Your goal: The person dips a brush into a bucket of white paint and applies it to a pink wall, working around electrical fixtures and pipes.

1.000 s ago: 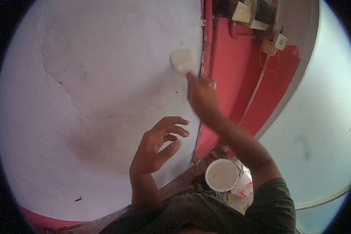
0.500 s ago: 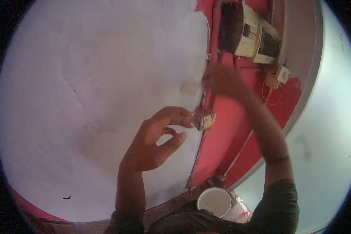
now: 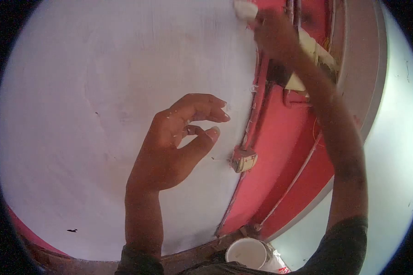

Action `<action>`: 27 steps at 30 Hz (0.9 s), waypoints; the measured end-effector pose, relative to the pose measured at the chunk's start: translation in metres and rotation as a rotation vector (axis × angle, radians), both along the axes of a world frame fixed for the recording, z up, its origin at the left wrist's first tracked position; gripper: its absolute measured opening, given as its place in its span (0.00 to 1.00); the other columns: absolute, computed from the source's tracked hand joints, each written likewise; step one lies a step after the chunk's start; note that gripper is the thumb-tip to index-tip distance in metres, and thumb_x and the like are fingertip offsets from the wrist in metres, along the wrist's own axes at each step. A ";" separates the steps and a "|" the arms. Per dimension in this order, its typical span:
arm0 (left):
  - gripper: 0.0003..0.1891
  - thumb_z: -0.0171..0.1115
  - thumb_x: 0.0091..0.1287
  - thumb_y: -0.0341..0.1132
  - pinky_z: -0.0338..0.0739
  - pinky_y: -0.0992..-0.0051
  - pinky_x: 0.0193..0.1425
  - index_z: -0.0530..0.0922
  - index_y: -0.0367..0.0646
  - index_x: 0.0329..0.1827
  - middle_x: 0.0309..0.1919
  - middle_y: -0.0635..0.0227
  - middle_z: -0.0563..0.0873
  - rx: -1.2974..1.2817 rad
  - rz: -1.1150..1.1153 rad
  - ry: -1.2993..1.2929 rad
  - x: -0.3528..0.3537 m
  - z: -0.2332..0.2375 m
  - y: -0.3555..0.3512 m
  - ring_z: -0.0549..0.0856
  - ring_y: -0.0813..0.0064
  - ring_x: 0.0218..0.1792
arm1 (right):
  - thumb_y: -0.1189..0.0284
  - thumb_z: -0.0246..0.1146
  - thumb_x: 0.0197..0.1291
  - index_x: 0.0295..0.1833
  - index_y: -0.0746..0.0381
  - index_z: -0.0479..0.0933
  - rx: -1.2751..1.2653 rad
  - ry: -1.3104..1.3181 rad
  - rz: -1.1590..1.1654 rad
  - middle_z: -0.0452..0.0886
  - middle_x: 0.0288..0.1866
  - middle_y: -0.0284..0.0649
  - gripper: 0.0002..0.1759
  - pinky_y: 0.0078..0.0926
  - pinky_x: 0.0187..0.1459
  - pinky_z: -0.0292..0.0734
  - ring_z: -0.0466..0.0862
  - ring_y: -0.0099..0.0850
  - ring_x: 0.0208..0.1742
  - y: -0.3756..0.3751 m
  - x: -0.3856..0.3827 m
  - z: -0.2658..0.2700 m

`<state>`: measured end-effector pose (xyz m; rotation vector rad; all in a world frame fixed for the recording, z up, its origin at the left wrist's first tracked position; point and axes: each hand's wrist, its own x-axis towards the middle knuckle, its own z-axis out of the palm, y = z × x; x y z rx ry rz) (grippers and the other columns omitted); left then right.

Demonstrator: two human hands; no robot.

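At the top of the head view my right hand [image 3: 277, 36] is closed on a pale, wide-ended tool [image 3: 246, 10]. It rests at the white wall's [image 3: 170, 59] edge; blur hides whether it is a brush or a scraper. My left hand [image 3: 172, 142] hovers before the white surface with fingers curled and thumb apart, holding nothing. White specks dot its skin and fingertips. Below and right of those fingers, a small cream switch box [image 3: 244, 159] sits on the border between the white and pink walls.
A pink wall strip [image 3: 280, 137] carries pipes and a cream electrical unit [image 3: 307, 50], partly behind my right forearm. On the floor stands a white bucket [image 3: 246, 252], with a plastic bag [image 3: 275, 263] beside it. A pale panel [image 3: 390, 183] rises on the right.
My right hand has moved up along the wall's edge with the pale tool. My left hand has shifted up and slightly left, away from the switch box. The view has moved slightly.
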<state>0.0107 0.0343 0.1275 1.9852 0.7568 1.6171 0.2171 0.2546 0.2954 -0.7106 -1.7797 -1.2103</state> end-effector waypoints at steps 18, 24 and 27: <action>0.12 0.64 0.66 0.34 0.75 0.65 0.57 0.80 0.40 0.50 0.60 0.62 0.80 -0.029 -0.060 -0.066 -0.001 -0.016 -0.018 0.81 0.69 0.57 | 0.64 0.72 0.48 0.38 0.63 0.87 -0.569 -0.201 -0.073 0.87 0.38 0.47 0.14 0.42 0.49 0.81 0.87 0.42 0.39 -0.079 -0.020 0.008; 0.12 0.64 0.66 0.31 0.76 0.66 0.56 0.80 0.38 0.50 0.60 0.62 0.80 0.011 -0.034 -0.024 -0.026 -0.012 -0.036 0.81 0.69 0.55 | 0.66 0.74 0.56 0.38 0.68 0.86 -0.404 0.164 -0.070 0.87 0.32 0.47 0.14 0.35 0.34 0.83 0.87 0.34 0.30 -0.147 -0.048 0.059; 0.12 0.64 0.66 0.31 0.76 0.66 0.55 0.80 0.39 0.51 0.60 0.62 0.80 0.046 -0.023 -0.008 -0.043 -0.004 -0.038 0.81 0.70 0.56 | 0.68 0.74 0.55 0.41 0.68 0.87 -0.407 0.316 -0.066 0.88 0.35 0.48 0.14 0.34 0.39 0.84 0.88 0.35 0.35 -0.160 -0.058 0.064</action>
